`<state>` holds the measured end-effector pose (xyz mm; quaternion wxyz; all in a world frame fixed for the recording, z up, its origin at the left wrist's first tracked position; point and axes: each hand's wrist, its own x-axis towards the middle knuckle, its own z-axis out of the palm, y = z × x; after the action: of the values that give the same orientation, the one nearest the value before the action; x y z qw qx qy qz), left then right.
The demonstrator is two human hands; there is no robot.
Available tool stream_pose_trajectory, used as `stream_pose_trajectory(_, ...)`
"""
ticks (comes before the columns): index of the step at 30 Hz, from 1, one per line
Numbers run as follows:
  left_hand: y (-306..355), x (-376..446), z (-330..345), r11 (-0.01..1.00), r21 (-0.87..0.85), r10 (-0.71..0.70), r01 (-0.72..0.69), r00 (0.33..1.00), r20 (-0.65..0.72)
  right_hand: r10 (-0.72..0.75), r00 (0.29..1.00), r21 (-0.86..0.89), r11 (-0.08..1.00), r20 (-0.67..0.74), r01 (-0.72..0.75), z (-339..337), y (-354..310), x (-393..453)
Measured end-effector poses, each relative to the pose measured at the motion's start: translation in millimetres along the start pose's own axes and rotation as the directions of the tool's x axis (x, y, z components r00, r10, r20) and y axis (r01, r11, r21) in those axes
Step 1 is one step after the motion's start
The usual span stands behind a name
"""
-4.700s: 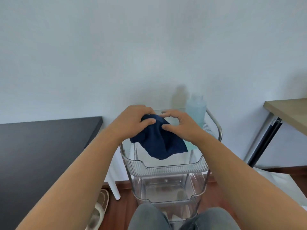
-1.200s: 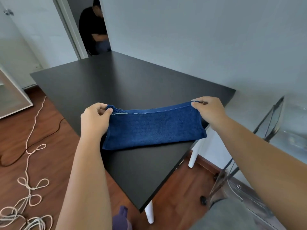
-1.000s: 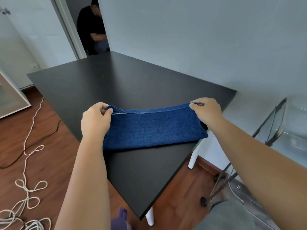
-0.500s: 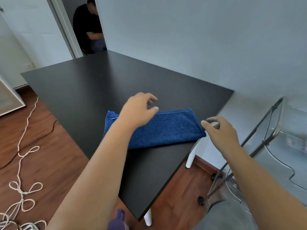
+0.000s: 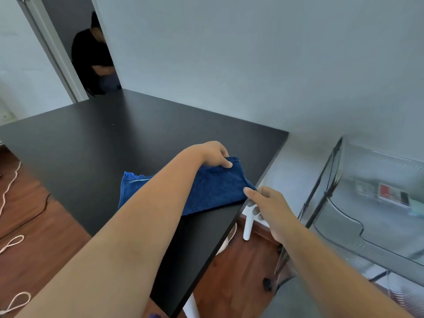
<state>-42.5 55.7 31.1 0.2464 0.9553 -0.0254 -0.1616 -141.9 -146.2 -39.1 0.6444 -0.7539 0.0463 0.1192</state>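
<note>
The blue towel (image 5: 215,191) at the centre is nubby terry cloth, matt, with a stitched hem. The black table (image 5: 114,145) beneath it is a smooth board with a faint sheen, and its leg (image 5: 248,223) right of centre is smooth white. The floor (image 5: 34,221) at lower left is reddish polished wood, with a pale twisted rope (image 5: 11,241) on it. At the right, the cart (image 5: 378,226) has clear glossy plastic trays on thin dark metal rods (image 5: 321,191)

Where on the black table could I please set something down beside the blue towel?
The black table is bare from the blue towel back to the doorway and along the wall. A narrower strip lies toward the near corner, under the left forearm. The right edge is crowded: left hand and right hand hold the towel's corners there.
</note>
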Motion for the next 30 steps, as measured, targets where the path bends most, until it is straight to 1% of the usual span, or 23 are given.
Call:
stream_pose_trajectory(3,0.5,3.6,-2.6,0.992,-0.127,0.021,-0.023,1.000,-0.017,-0.012,1.000,0.125,0.992,-0.027,0.015,-2.2,0.2,1.6)
stream_pose_trajectory(6,1.7,7.8,0.3,0.970,-0.238,0.048,-0.052,0.999,-0.023,-0.031,0.992,0.214,0.975,-0.123,0.057,-5.2,1.0,4.6)
stream_pose_trajectory(10,2.0,14.8,8.2,0.957,-0.277,0.075,-0.086,0.996,-0.053,-0.066,0.967,0.212,0.970,-0.248,0.121,-7.3,5.9,10.5)
stream_pose_trajectory(15,-0.3,22.3,14.2,0.932,-0.353,0.057,-0.084,0.995,-0.088,-0.026,0.952,0.250,0.962,-0.306,0.107,-7.4,12.3,15.2)
stream_pose_trajectory(21,2.2,34.7,18.1,0.912,-0.393,0.074,-0.117,0.990,-0.121,-0.021,0.962,0.288,0.952,-0.272,0.102,-14.0,10.4,11.9)
stream_pose_trajectory(23,2.9,38.9,19.7,0.907,-0.400,0.082,-0.130,0.987,-0.136,0.000,0.975,0.312,0.948,-0.220,0.071,-17.6,7.1,10.2)
stream_pose_trajectory(26,5.2,43.3,22.5,0.900,-0.410,0.100,-0.145,0.986,-0.129,0.032,0.997,0.400,0.916,-0.076,0.001,-24.3,0.4,9.3)
stream_pose_trajectory(28,6.6,44.5,23.2,0.893,-0.421,0.111,-0.158,0.985,-0.134,0.055,0.998,0.446,0.895,-0.037,-0.033,-28.9,-4.2,11.2)
stream_pose_trajectory(30,8.2,44.6,22.4,0.882,-0.441,0.115,-0.165,0.984,-0.138,0.063,0.998,0.496,0.867,-0.026,-0.042,-32.3,-8.1,14.5)
